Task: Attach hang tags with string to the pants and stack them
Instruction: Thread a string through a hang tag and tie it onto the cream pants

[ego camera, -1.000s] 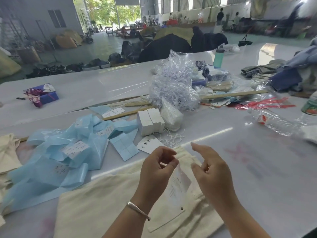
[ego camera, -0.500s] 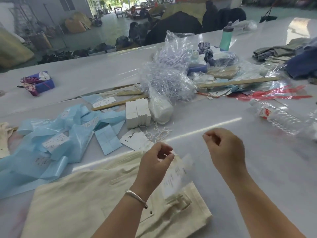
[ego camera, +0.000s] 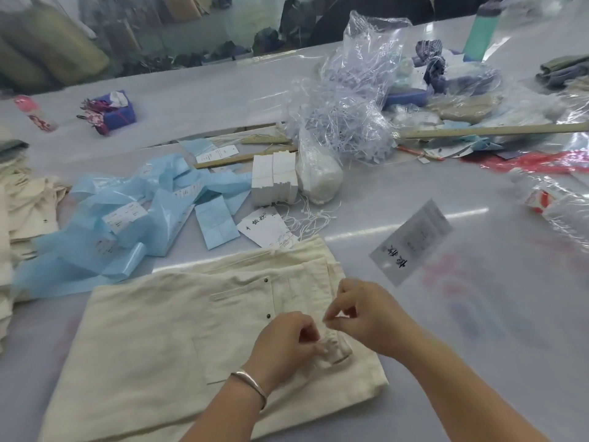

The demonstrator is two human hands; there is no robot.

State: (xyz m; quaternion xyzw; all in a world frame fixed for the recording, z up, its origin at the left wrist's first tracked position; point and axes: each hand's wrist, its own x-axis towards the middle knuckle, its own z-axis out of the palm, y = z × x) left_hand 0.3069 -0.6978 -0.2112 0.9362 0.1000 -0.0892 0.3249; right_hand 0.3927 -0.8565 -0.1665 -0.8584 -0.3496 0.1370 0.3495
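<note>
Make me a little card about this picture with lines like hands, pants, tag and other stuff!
left hand: fingers curled, pinching at the belt loop of the pants
right hand: fingertips pinched together just above the same loop; any string is too thin to see
pants: cream, folded flat on the table
hang tag: white with dark writing, blurred, to the right of the pants
spare tags: white stack standing behind the pants
blue plastic bags: crumpled heap at the left
strings: tangled bundle in clear plastic, further back
</note>
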